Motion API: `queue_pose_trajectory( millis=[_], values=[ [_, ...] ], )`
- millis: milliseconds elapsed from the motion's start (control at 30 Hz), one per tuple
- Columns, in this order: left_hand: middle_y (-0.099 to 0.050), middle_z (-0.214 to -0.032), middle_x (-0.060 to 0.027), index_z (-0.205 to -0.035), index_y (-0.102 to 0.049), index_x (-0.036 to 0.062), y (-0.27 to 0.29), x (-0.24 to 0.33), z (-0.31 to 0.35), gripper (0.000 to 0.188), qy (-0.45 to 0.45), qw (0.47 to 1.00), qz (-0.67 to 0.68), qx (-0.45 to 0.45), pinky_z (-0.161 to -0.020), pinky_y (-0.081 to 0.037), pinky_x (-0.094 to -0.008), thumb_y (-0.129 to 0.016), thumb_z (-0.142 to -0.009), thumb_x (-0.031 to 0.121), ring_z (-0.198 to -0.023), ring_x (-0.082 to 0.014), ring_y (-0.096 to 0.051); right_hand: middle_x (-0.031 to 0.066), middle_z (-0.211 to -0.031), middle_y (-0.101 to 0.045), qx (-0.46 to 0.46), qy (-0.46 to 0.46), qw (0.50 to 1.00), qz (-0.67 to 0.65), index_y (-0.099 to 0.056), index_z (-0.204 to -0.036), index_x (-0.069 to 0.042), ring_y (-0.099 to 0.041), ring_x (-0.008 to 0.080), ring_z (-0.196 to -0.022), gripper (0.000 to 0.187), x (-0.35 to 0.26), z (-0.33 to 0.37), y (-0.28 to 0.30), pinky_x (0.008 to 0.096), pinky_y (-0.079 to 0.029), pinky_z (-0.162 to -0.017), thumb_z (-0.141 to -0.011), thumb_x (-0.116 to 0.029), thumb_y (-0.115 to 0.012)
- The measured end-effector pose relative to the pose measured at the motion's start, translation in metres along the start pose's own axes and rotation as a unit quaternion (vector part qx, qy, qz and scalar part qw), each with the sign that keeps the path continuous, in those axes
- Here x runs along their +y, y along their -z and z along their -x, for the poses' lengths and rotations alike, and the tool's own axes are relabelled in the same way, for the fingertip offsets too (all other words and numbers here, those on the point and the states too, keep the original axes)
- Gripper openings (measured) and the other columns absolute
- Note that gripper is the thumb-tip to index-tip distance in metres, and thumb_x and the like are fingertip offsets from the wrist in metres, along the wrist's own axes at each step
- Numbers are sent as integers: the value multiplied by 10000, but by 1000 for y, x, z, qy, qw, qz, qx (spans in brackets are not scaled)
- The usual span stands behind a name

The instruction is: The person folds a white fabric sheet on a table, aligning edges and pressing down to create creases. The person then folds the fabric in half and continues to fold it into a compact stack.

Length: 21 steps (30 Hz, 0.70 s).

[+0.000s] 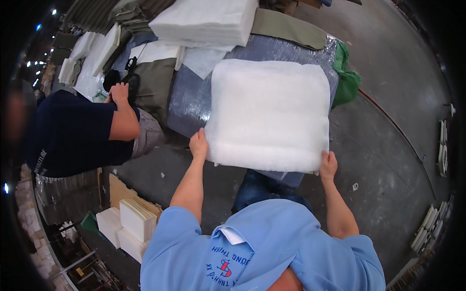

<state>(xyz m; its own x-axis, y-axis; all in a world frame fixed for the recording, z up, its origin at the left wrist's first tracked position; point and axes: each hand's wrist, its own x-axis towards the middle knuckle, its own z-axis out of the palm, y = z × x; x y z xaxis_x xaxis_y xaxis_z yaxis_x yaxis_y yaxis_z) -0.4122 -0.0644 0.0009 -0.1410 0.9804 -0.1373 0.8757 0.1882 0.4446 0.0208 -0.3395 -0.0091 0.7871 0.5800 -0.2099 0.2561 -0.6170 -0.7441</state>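
Pad (272,111): white, soft, roughly square; spreads above the tabletop (187,104) at its near right part, with a corner of that wrapped blue-grey surface poking out below; cannot tell whether resting or slightly raised.
Left hand (198,145): holds the pad at its near left corner, fingers partly hidden.
Right hand (328,166): holds the pad at its near right corner, fingers closed in around the edge.
Far edge: carries a thick white stack (204,22), a thin white sheet (203,60) sticking out toward the pad, and a folded olive cloth (289,29) near the far right corner.
Right edge: bears a green cloth (345,80), hanging down.
Left part: holds an olive sheet (155,85), next to a co-worker's hand (120,92) at a black object (131,82), kind unclear.
Floor (383,169): bears a red hose (388,114) at right, cream blocks (138,220) at left.
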Motion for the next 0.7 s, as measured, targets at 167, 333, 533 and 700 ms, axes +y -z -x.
queue_pose_trajectory(
  millis=[167, 333, 533, 700],
  values=[
    [-746, -1137, -134, -1172, -729, -34, -9, -1, 16, 658, 188, 906, 354, -134, -911, -526, -396, -490, -1080, 572, -1039, -236, -679, 10, -789, -645, -78, -96, 987, -102, -675, -997, -49, -584, 110, -745, 329, 12, 9, 6, 315, -486, -703, -1078, -352, -576],
    [-739, -1109, -96, -1191, -713, -38, -10, 0, 28, 492, 118, 933, 300, -162, -874, -535, -350, -582, -1085, 424, -994, -155, -665, -17, -769, -625, -69, -76, 981, -164, -666, -957, -32, -547, 72, -691, 202, 26, 7, 12, 270, -449, -643, -1038, -217, -655],
    [-749, -1073, -84, -1155, -731, -28, -12, -8, 19, 456, 43, 946, 289, -140, -791, -541, -351, -582, -1089, 398, -931, -149, -668, -50, -757, -620, -116, -132, 964, -200, -671, -948, -56, -548, 47, -678, 155, 29, 12, 24, 267, -435, -581, -1026, -189, -674],
    [-709, -975, -14, -1236, -714, 47, 1, 0, -3, 626, 192, 880, 360, -243, -677, -514, -326, -508, -1065, 612, -807, -124, -646, -54, -774, -628, -137, -179, 946, -234, -686, -972, -94, -550, 50, -644, 262, 8, -2, 34, 254, -423, -547, -1054, -340, -650]
  ],
)
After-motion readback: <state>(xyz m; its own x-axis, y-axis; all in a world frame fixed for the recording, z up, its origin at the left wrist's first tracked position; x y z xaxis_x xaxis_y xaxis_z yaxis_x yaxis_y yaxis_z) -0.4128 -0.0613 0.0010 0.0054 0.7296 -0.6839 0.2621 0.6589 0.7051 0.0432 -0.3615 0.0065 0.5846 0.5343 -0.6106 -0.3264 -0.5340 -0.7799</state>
